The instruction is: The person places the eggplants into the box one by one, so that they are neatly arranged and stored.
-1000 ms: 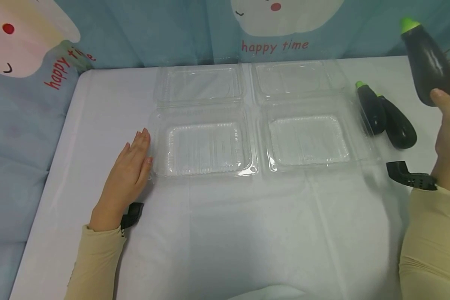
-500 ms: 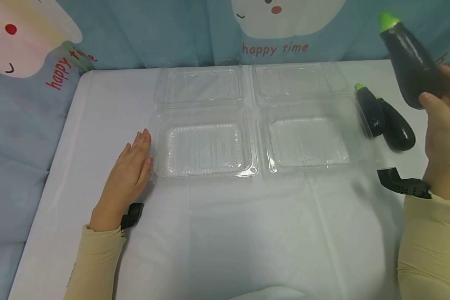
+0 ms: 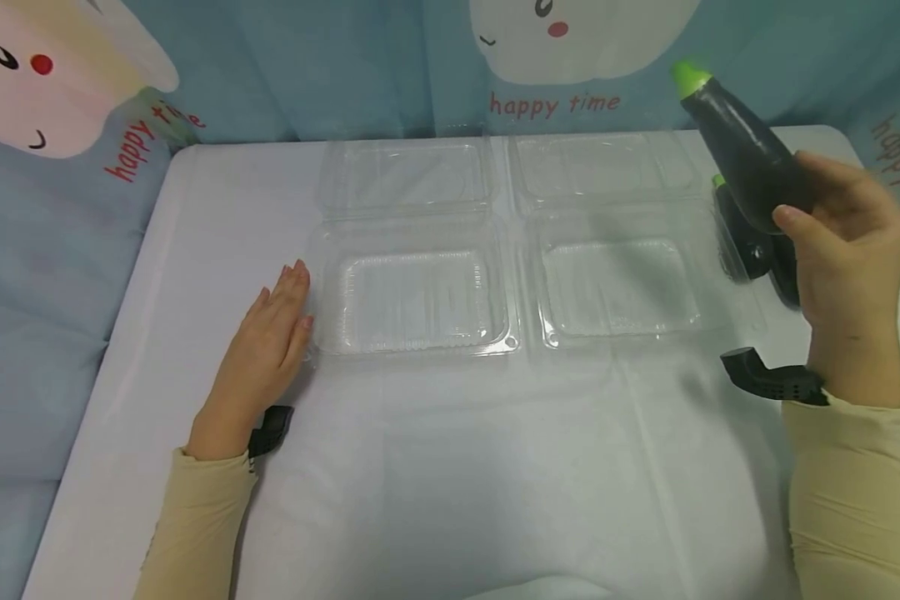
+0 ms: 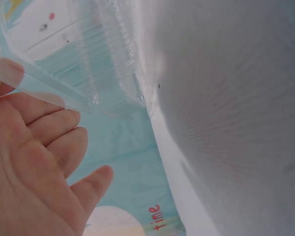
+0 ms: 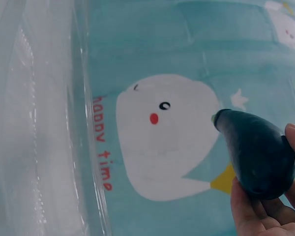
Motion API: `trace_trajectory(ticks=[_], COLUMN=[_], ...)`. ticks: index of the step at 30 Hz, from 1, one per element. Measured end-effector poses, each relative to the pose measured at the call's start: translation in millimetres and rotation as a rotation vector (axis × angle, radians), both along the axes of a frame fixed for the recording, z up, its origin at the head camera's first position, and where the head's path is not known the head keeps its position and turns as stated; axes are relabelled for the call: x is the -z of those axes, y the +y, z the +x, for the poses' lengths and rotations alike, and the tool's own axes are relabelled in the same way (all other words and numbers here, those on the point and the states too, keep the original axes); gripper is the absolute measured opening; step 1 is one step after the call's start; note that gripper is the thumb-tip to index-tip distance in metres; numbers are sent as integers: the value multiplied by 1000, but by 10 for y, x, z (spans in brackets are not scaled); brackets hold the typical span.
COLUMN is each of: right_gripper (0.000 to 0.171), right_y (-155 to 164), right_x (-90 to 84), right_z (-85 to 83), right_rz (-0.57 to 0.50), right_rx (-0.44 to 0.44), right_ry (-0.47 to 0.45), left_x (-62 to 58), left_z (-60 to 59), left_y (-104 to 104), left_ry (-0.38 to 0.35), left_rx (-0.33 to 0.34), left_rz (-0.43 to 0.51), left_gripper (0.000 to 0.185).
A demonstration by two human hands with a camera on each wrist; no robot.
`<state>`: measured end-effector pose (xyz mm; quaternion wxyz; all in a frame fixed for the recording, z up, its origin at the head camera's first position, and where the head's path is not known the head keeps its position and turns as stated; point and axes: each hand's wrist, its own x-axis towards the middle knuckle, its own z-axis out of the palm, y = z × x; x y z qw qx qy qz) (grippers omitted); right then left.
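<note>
The right hand (image 3: 843,237) is raised above the tabletop (image 3: 457,467), its grip curled round the fat end of an eggplant (image 3: 746,154), thumb on the near side, green tip toward ten or eleven o'clock in the head view. Its forearm comes in from six o'clock. Beneath that eggplant, two eggplants (image 3: 742,237) lie side by side at the right container's (image 3: 622,287) three o'clock edge. The left hand (image 3: 262,342) has straight fingers pointing to one o'clock, holding nothing, palm toward the left container (image 3: 420,300); its rim crosses a fingertip in the left wrist view, though contact cannot be told. Both clear containers stand just beside each other, lids (image 3: 405,179) laid back toward the tabletop's twelve o'clock edge, near the blue curtain (image 3: 345,67). White cloth (image 3: 495,425) stretches toward six o'clock between the forearms; a narrower strip runs along the nine o'clock edge.
</note>
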<state>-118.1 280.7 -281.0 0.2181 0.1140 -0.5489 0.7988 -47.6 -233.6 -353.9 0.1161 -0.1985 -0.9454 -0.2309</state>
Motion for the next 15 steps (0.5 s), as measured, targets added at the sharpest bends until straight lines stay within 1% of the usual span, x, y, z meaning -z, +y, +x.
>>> trace_trajectory(ticks=[2, 3, 10, 15], right_gripper=[43, 43, 46, 46], right_y=[-43, -67, -253, -411], right_x=[4, 4, -12, -23], right_z=[6, 7, 2, -20], right_rz=[32, 28, -66, -39], right_rx=[-8, -14, -95, -145], right_ry=[6, 9, 20, 30], left_x=[5, 6, 15, 14], left_z=[-4, -5, -10, -2], left_y=[1, 1, 4, -2], left_ry=[0, -2, -11, -3], left_rx=[1, 1, 0, -2], left_rz=[0, 0, -8, -10], left_gripper=[50, 50, 51, 51])
